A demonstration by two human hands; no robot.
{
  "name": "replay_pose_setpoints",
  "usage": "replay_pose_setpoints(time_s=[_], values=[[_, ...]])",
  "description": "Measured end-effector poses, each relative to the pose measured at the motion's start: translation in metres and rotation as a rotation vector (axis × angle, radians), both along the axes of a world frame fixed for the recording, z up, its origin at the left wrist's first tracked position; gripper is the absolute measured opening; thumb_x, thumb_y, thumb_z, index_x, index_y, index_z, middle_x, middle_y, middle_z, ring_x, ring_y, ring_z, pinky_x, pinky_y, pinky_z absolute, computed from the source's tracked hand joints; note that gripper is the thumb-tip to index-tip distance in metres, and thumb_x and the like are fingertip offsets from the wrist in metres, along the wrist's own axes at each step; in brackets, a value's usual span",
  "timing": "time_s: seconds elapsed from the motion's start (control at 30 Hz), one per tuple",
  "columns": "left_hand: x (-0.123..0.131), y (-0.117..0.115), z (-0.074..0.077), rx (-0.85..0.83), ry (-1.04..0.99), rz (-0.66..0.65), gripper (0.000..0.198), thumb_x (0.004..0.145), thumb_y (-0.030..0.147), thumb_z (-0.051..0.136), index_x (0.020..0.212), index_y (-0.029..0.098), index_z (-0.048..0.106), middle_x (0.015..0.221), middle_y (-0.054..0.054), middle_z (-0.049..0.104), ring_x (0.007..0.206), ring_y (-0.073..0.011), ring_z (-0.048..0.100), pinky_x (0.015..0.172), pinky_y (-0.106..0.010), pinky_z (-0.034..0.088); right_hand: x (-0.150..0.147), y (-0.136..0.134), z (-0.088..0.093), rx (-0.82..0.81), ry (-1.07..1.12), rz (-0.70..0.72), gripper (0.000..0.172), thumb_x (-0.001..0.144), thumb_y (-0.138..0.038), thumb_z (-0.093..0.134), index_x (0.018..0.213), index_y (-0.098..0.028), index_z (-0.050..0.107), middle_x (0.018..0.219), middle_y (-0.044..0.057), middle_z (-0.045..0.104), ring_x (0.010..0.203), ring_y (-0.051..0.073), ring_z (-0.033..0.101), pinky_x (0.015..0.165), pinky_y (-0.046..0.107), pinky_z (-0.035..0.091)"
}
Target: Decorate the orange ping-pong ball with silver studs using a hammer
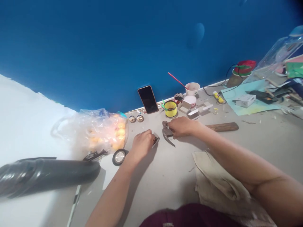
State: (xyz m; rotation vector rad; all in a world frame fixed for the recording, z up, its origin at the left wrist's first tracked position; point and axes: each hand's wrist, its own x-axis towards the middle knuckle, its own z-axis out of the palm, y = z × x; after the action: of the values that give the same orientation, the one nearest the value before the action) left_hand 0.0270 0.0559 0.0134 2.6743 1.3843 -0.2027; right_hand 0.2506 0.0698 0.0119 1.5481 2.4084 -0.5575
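Observation:
My left hand [143,142] is closed around a small grey, box-like piece [155,141] with a dark inside. Most of that piece is hidden by the fingers. To its right, my right hand [182,127] is curled over a claw hammer [222,127] just behind the metal head. The hammer lies crosswise, its claw pointing toward me and its wooden handle passing behind my wrist to the right. Beyond my hands stand a yellow tape-like ring [170,110] and small open cardboard boxes [193,114].
A phone [148,99] leans on the blue wall, near two shiny balls [136,118]. At left are a plastic bag of orange balls [106,130], a small wheel [119,156] and a dark wrapped roll [52,175]. A beige cloth [220,179] lies front right; a paper cup [192,88] stands behind.

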Motion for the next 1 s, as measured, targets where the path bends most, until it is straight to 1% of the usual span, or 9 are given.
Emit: replay_pose_setpoints(time_s=[0.13,0.3,0.5,0.67,0.73,0.8,0.9,0.97,1.0], values=[[-0.006,0.0,-0.001,0.014,-0.061,0.041,0.028,0.093,0.017,0.048,0.076,0.022,0.07,0.088,-0.006,0.066,0.083,-0.02,0.065,0.062,-0.03,0.035,0.002,-0.002,0.006,-0.009,0.022,0.0,0.036,0.076,-0.035,0.068,0.104,-0.013,0.071,0.097,0.018,0.075,0.089,0.035,0.071,0.065,0.033,0.045],[-0.022,0.002,-0.012,-0.064,-0.582,0.126,0.015,0.085,0.017,0.061,0.077,0.023,0.073,0.081,-0.002,0.072,0.076,-0.0177,0.065,0.068,-0.028,0.042,0.001,-0.005,0.01,0.024,0.03,-0.011,0.033,0.078,-0.032,0.064,0.104,-0.012,0.07,0.1,0.019,0.074,0.092,0.035,0.07,0.064,0.033,0.045],[-0.031,-0.002,-0.019,-0.062,-0.777,0.236,0.011,0.082,0.022,0.062,0.076,0.021,0.071,0.076,-0.002,0.074,0.07,-0.0175,0.067,0.064,-0.026,0.048,0.002,-0.009,0.015,0.045,0.02,-0.009,0.03,0.081,-0.029,0.061,0.105,-0.013,0.069,0.097,0.018,0.073,0.088,0.034,0.07,0.062,0.032,0.043],[-0.034,-0.005,-0.021,-0.076,-0.874,0.332,0.009,0.079,0.025,0.066,0.075,0.02,0.072,0.078,-0.003,0.076,0.074,-0.019,0.069,0.068,-0.028,0.051,-0.001,-0.015,0.043,0.115,0.098,0.013,0.028,0.087,-0.034,0.059,0.104,-0.015,0.069,0.102,0.017,0.073,0.091,0.033,0.069,0.061,0.031,0.04],[-0.035,-0.005,-0.021,-0.096,-0.92,0.381,0.008,0.076,0.027,0.068,0.075,0.02,0.073,0.079,-0.003,0.076,0.076,-0.0194,0.069,0.071,-0.028,0.051,-0.013,-0.016,0.056,0.132,0.13,0.043,0.024,0.088,-0.033,0.06,0.101,-0.015,0.07,0.099,0.017,0.073,0.089,0.031,0.069,0.062,0.031,0.04],[-0.035,-0.006,-0.02,-0.106,-0.961,0.421,0.007,0.073,0.027,0.07,0.074,0.02,0.073,0.078,-0.002,0.076,0.076,-0.019,0.068,0.072,-0.028,0.05,-0.032,-0.016,0.063,0.151,0.18,0.062,0.021,0.088,-0.029,0.06,0.099,-0.015,0.071,0.098,0.016,0.073,0.088,0.03,0.069,0.063,0.031,0.04],[-0.036,-0.007,-0.015,-0.075,-0.974,0.439,0.006,0.071,0.026,0.069,0.072,0.02,0.072,0.071,0.0,0.073,0.067,-0.0166,0.063,0.064,-0.026,0.046,-0.063,-0.015,0.055,0.183,0.433,0.013,0.023,0.093,-0.034,0.055,0.089,-0.017,0.07,0.098,0.012,0.074,0.087,0.026,0.068,0.061,0.03,0.038],[-0.036,-0.009,-0.01,-0.041,-0.969,0.451,0.006,0.071,0.026,0.068,0.07,0.02,0.071,0.065,0.002,0.07,0.061,-0.015,0.059,0.06,-0.026,0.044,-0.076,-0.014,0.042,0.185,0.508,-0.031,0.028,0.097,-0.04,0.051,0.091,-0.02,0.069,0.097,0.008,0.075,0.086,0.023,0.067,0.06,0.027,0.038],[-0.036,-0.009,-0.007,-0.03,-0.965,0.455,0.006,0.071,0.026,0.069,0.069,0.02,0.071,0.063,0.002,0.069,0.061,-0.0147,0.058,0.06,-0.025,0.043,-0.078,-0.013,0.037,0.178,0.554,-0.061,0.025,0.095,-0.039,0.053,0.09,-0.02,0.069,0.095,0.007,0.075,0.086,0.022,0.067,0.059,0.026,0.037]])
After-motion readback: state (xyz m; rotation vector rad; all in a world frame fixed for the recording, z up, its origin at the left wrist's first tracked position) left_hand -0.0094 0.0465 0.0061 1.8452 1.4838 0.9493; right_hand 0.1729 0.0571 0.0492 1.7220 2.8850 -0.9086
